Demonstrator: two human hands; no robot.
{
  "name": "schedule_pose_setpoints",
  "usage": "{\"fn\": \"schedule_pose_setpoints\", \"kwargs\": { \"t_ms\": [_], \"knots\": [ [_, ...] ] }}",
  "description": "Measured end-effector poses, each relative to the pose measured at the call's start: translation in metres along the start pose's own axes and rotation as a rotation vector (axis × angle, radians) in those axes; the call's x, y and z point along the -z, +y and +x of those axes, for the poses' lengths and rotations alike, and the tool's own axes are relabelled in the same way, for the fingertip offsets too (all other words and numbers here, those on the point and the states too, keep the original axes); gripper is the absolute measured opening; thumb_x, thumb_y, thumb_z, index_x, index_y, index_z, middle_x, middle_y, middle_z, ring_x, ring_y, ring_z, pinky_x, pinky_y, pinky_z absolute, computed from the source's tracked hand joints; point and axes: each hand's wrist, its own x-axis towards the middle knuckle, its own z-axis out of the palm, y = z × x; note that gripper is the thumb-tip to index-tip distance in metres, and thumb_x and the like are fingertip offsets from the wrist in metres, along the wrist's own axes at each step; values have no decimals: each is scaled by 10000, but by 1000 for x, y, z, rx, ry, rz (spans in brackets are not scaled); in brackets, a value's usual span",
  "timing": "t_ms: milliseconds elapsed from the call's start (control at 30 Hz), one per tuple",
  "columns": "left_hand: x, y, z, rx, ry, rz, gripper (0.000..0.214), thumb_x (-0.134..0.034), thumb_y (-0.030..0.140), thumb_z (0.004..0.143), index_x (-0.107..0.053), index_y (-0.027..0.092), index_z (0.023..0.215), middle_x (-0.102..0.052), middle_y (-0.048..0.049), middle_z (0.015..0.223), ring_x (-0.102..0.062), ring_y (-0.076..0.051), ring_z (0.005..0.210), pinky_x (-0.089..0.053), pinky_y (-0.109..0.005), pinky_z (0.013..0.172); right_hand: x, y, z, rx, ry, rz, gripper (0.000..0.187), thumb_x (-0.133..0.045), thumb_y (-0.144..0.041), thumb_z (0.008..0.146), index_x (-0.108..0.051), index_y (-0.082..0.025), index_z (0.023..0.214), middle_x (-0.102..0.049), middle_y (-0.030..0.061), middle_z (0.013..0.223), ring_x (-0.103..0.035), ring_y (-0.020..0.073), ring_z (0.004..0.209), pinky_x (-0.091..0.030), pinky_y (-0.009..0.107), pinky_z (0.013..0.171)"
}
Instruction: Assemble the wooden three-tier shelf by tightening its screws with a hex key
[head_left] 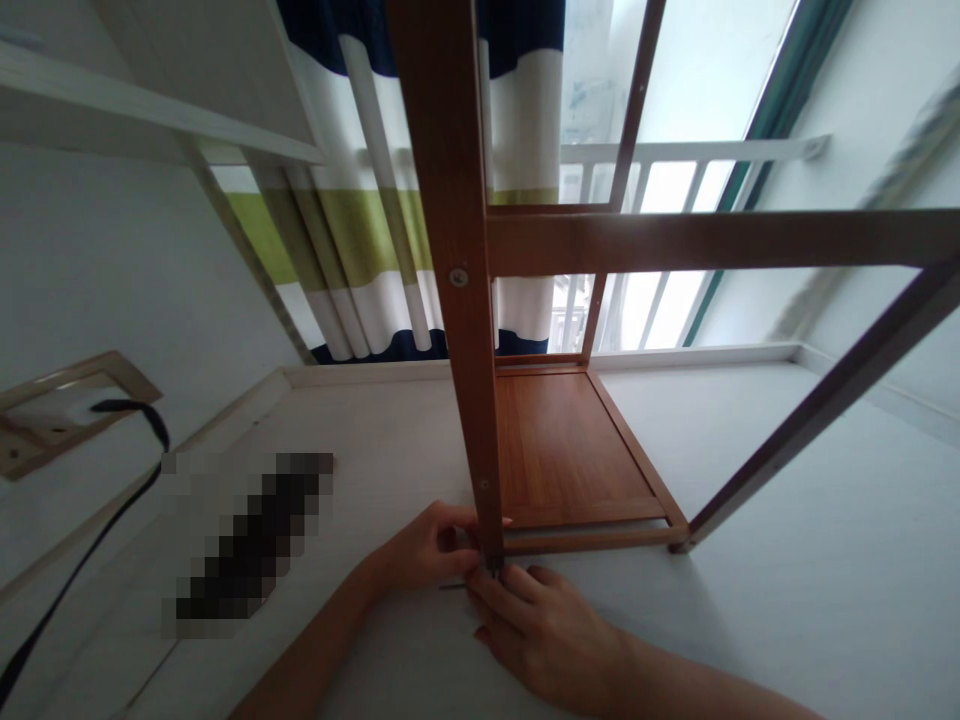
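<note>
A reddish-brown wooden frame stands on the pale floor, with a flat panel low inside it. My left hand is closed around the bottom of its near post, fingers partly hidden behind the wood. Just right of the post's foot, my right hand is pinched at the joint. A thin metal rod, which looks like a hex key, sticks out left from its fingertips. Where the rod meets the post is covered by the fingers. A round metal bolt head sits higher on the post.
A black cord runs from a wall socket at left. Near it, a blurred-out dark object lies on the floor. A white shelf juts out upper left. Striped curtains and a white railing stand behind the frame.
</note>
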Motion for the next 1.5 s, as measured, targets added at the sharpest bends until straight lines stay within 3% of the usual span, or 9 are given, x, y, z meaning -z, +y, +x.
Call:
{"fn": "schedule_pose_setpoints", "kwargs": {
  "t_ms": [333,533,1100,1500],
  "knots": [
    [-3,-1,0,-14,26,91,513,-593,405,743,-597,110,1163,-664,-60,801,-523,-123,609,-414,-209,540,-4,0,-1,18,6,56,153,-493,-175,879,-627,-121,828,-586,99,1072,-530,196,862,-501,300,685],
    [-6,5,0,-21,73,168,448,-596,271,714,-614,119,1136,-659,-36,767,-498,-108,594,-400,-192,518,-5,-1,0,-31,23,85,148,-488,-164,867,-620,-96,856,-600,105,979,-542,190,802,-515,292,634],
    [-8,9,-1,-27,104,240,381,-578,217,716,-647,96,1070,-657,-23,702,-511,-96,553,-410,-173,491,-5,-1,0,-39,-6,97,130,-500,-171,859,-607,-101,840,-584,105,950,-536,190,795,-494,297,615],
    [-9,9,-2,-126,120,300,353,-556,121,673,-700,117,995,-640,0,624,-492,-82,512,-394,-171,487,-3,-3,-3,-60,-43,106,133,-486,-184,864,-590,-107,894,-571,98,954,-529,196,809,-484,285,571]
  ]
}}
